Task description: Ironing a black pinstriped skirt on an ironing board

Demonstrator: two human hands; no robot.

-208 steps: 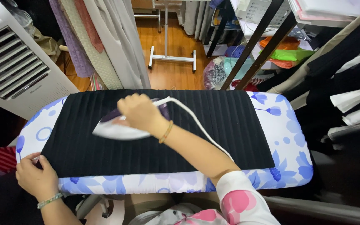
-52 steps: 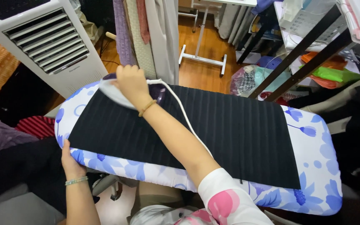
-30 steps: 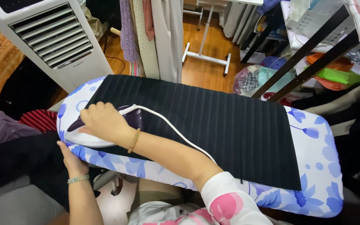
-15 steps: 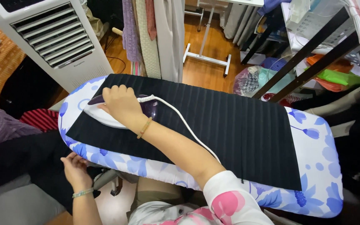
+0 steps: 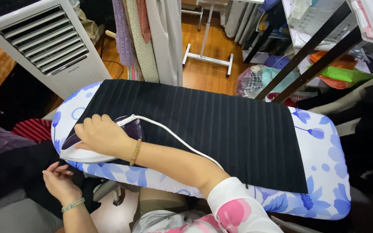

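Observation:
A black ribbed cloth point(image 5: 203, 125) lies flat along an ironing board point(image 5: 324, 164) with a white and blue flower cover. My right hand point(image 5: 102, 136) grips the handle of a white and purple iron point(image 5: 87, 153) at the cloth's near left corner. The iron's white cord point(image 5: 178, 138) runs back along my forearm. My left hand point(image 5: 59, 181) is below the board's left end, fingers loosely curled against dark fabric point(image 5: 18, 172) hanging there. Whether it grips that fabric I cannot tell.
A white tower fan point(image 5: 44, 43) stands at the far left. Hanging clothes point(image 5: 147, 39) and a white rack foot point(image 5: 208, 58) are behind the board. Black metal shelf bars point(image 5: 311, 56) with folded items rise at the far right. A striped red cloth point(image 5: 33, 129) lies left.
The iron slid toward me and left along the cloth's left end, to its near corner. My left hand stayed below the board's edge.

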